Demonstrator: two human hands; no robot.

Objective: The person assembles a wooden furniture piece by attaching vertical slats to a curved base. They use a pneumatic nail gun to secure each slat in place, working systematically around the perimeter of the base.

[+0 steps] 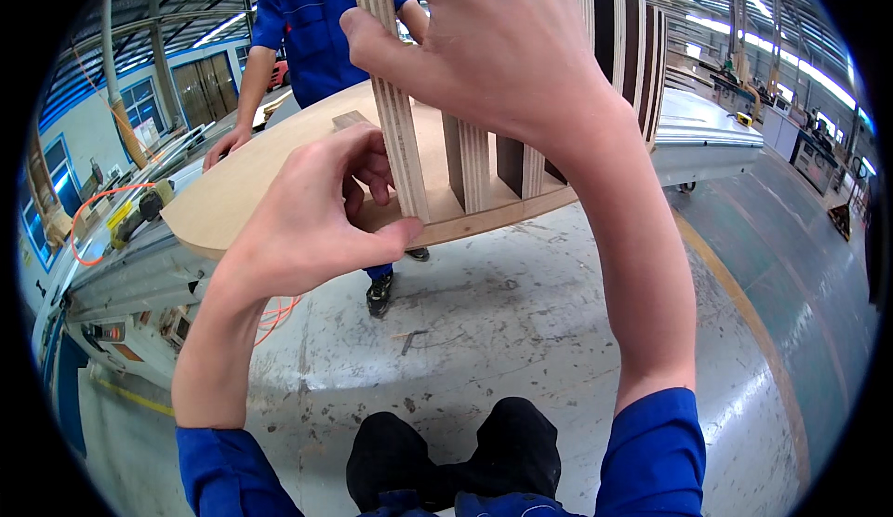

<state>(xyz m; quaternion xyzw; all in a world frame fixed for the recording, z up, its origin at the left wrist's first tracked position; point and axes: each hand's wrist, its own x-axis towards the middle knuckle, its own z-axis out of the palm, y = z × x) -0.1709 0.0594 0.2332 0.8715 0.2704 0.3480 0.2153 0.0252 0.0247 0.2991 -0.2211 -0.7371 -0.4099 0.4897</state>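
A: What's being held, & where?

B: A plywood panel (pixel 400 136) w/ a striped edge is being held roughly upright on the curved board (pixel 219 205), its foot being set at the board's front edge.

A: R hand?

B: Above the board, the panel's upper end is being gripped btwn thumb & fingers of the right hand (pixel 502 52).

A: L hand?

B: The left hand (pixel 293 205) is being held low, at the board's front edge. The thumb tip is being placed by the panel's foot; the other fingers are being curled just L of it. Firm grip or light touch? Can't be told.

A: Other pcs on the board?

B: More upright panels (pixel 474 168) are being carried there, in a row toward the board's R end, dark faces being shown on some.

A: Anything around it?

B: The board's being supported by a metal counter (pixel 712 152), which is being seen past its R end too. L of the board, a yellow-and-black power tool (pixel 139 215) & an orange hose (pixel 77 229) are being seen. Beyond the board, a blue shirt (pixel 321 24) is being worn by a co-worker, whose hand (pixel 226 145) is being rested near its far L rim.
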